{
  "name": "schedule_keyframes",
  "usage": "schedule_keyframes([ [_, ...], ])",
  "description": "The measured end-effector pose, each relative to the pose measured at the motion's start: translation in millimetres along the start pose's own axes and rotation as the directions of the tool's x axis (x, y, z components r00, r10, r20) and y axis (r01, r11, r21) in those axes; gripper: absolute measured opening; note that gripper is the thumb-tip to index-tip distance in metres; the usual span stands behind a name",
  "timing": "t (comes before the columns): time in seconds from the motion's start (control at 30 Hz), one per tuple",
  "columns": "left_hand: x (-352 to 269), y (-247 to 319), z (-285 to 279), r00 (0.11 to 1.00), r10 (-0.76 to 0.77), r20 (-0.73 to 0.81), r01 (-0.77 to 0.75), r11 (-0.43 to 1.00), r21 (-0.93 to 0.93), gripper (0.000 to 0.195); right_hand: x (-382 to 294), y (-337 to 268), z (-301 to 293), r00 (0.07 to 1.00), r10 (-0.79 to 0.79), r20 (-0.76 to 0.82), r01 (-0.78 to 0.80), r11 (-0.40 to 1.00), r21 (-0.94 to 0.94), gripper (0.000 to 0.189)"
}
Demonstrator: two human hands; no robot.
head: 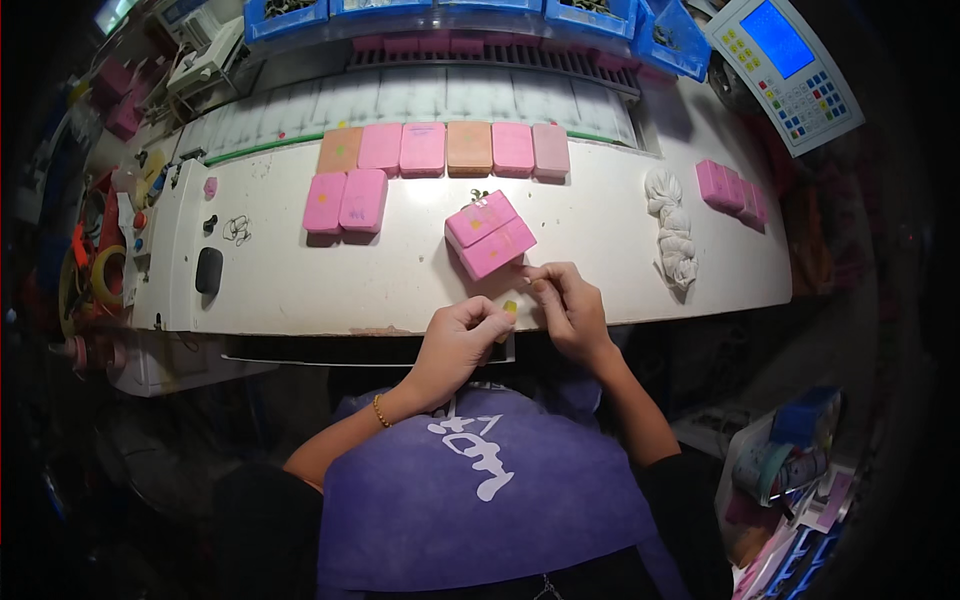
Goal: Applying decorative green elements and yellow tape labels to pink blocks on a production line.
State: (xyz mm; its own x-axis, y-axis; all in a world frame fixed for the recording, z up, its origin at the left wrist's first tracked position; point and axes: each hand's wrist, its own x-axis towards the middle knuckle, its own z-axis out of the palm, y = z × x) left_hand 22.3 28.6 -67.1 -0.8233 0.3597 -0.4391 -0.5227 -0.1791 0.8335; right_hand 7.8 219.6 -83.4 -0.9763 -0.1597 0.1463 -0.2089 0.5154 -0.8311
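Note:
My left hand (461, 334), with a beaded bracelet on its wrist, pinches a small yellow-green piece (510, 308) at the table's front edge. To its right my right hand (568, 304) has thumb and forefinger together near the lower corner of a pink block; whether something thin lies between the fingertips is too small to tell. That pink block (491, 234), seamed across the middle and marked with yellow spots, sits turned at an angle on the white table (360, 289). Small dark green bits (478, 196) lie just behind it.
Pink and tan blocks (469, 148) stand in a row behind, two more pink ones (364, 201) left of centre. Several pink blocks (731, 193) and a twisted white cloth (672, 229) lie right. A dark oval case (209, 271) is left; blue bins (592, 16) and a keypad controller (786, 71) stand beyond.

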Motion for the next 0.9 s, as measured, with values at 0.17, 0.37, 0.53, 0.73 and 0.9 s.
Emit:
schedule_keyframes([
  [0.17,-11.3,11.1,-17.5,0.999,-0.036,-0.033,0.033,0.997,-0.075,0.019,-9.2,-0.2,2.1,0.99,0.13,-0.044,-0.094,0.873,0.478,0.011],
  [0.37,-27.5,18.2,-58.5,0.89,0.408,-0.205,-0.328,0.884,0.335,0.014,-3.2,-9.7,-7.4,0.981,0.127,-0.144,-0.018,0.808,0.589,0.011],
  [0.53,-35.0,31.0,-100.9,0.526,0.815,-0.243,-0.137,0.363,0.922,0.01,4.4,-20.3,5.4,0.977,0.109,-0.183,0.008,0.841,0.541,0.009],
  [0.73,-40.7,62.3,-168.3,0.28,0.918,-0.279,0.134,0.251,0.959,0.015,4.5,-27.8,8.8,0.975,0.092,-0.2,0.013,0.883,0.469,0.013],
  [0.9,-23.1,84.4,-232.5,0.262,0.925,-0.276,0.207,0.225,0.952,0.012,14.3,-46.8,14.9,0.968,0.032,-0.251,0.068,0.923,0.379,0.015],
])
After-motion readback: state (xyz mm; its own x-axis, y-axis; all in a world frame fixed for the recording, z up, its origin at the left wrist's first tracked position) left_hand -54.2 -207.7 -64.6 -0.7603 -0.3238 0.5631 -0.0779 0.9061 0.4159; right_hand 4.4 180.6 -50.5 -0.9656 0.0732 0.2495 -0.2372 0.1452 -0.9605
